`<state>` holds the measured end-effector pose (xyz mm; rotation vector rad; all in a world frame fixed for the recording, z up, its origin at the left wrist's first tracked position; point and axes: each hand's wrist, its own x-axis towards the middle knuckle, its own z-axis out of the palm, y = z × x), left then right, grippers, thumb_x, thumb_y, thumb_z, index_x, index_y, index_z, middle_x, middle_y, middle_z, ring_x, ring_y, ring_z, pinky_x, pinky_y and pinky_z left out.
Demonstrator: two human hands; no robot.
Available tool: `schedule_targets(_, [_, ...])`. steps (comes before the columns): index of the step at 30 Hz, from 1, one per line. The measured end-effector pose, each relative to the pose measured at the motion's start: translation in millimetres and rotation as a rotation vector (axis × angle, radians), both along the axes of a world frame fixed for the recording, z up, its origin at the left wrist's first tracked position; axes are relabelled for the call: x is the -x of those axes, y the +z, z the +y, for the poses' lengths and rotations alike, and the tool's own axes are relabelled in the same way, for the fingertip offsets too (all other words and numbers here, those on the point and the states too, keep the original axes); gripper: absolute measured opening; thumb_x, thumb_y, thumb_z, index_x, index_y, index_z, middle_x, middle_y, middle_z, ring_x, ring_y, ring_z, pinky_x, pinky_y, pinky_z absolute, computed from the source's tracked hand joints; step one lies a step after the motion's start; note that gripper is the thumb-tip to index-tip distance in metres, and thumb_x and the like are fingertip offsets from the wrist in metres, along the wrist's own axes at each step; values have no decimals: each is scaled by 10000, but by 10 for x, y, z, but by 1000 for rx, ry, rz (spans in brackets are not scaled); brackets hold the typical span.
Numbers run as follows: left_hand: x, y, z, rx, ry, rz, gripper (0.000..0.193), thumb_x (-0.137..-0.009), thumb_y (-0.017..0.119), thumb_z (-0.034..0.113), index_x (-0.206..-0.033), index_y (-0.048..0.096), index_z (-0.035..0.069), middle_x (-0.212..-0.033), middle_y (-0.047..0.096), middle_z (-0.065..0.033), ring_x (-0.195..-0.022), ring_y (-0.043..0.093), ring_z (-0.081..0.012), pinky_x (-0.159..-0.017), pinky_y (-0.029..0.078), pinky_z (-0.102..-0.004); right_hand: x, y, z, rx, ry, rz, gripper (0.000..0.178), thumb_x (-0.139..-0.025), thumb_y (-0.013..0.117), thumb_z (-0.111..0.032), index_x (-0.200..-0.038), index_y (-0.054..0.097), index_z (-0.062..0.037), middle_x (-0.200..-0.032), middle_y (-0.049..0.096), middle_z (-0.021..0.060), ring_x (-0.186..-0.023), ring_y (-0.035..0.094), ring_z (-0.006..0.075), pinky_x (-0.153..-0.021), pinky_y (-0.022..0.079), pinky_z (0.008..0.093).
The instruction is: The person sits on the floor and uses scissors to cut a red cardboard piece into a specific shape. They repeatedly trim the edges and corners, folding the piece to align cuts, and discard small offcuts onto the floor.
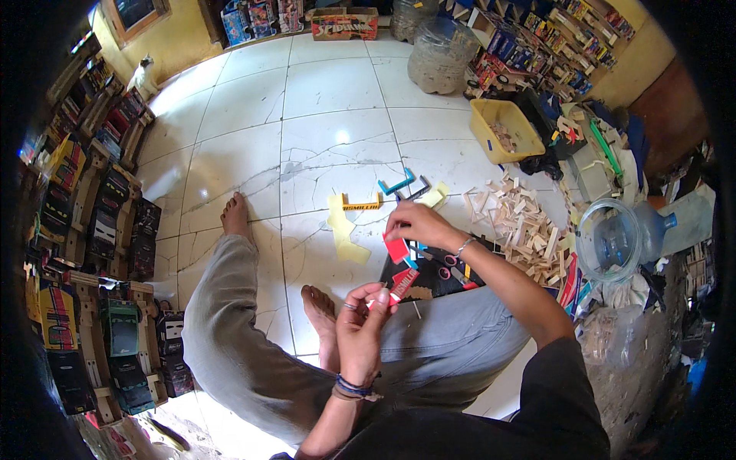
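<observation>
My left hand [362, 326] pinches a red strip with pale lettering [403, 284] between thumb and fingers. Just above it, my right hand [425, 228] holds a small plain red piece [396, 248], perhaps sticker or paper, by its upper edge. The two red pieces are close together; whether they touch I cannot tell. Beneath the hands, by my bent leg, lies a black board [437, 282], with pink-handled scissors [445, 271] partly hidden by my right arm. Ahead on the floor are a yellow lettered bracket-shaped piece [361, 205], a blue one [396, 184] and yellow paper scraps [351, 251].
A heap of small wooden blocks [529, 230] spreads to the right of my right forearm. Behind it stand a yellow basin [477, 130] and a big clear plastic container [438, 61]. Toy trucks [123, 345] line wooden racks at left. A cat [143, 78] sits near the far wall.
</observation>
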<state>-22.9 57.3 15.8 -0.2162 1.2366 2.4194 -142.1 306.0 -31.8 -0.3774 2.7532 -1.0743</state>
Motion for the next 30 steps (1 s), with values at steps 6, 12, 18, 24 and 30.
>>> schedule_targets(6, [-30, -487, 514, 430, -201, 293, 130, -944, 708, 40, -1063, 658, 18, -1023, 691, -29, -923, 643, -87, -827, 502, -225, -37, 419, 346, 450, -557, 124, 248, -906, 754, -234, -1046, 684, -41, -933, 706, 46, -868, 616, 106, -787, 483, 264])
schedule_targets(12, [46, -818, 693, 627, -113, 565, 84, -929, 685, 23, -1012, 683, 29, -948, 704, -91, -898, 688, -197, -796, 532, -314, -208, 965, 569, 581, -726, 194, 236, -948, 713, -191, -1145, 649, -78, -913, 714, 22, -813, 589, 60, -734, 458, 229])
schedule_targets(18, [218, -661, 560, 876, -96, 786, 173, -877, 716, 23, -1047, 695, 52, -1001, 698, -124, -922, 659, -279, -813, 525, -364, -335, 1181, 489, 505, -720, 222, 161, -996, 645, -174, -1118, 657, -69, -852, 668, -17, -720, 527, 12, -611, 403, 200])
schedule_targets(24, [323, -64, 464, 312, 76, 356, 445, -940, 689, 32, -1356, 533, 0, -1314, 597, -138, -1197, 578, -199, -1009, 483, -317, -655, 1003, -294, 332, -311, 217, 140, -939, 685, -147, -1037, 696, -48, -927, 713, 88, -810, 695, 177, -699, 532, 302])
schedule_targets(30, [376, 57, 412, 313, 55, 420, 401, -913, 718, -2, -1285, 569, -4, -1229, 582, -101, -1114, 600, -168, -1008, 495, -304, -778, 981, -420, 590, -318, 155, 124, -902, 735, -79, -1023, 719, -55, -967, 690, 47, -814, 625, 144, -698, 500, 276])
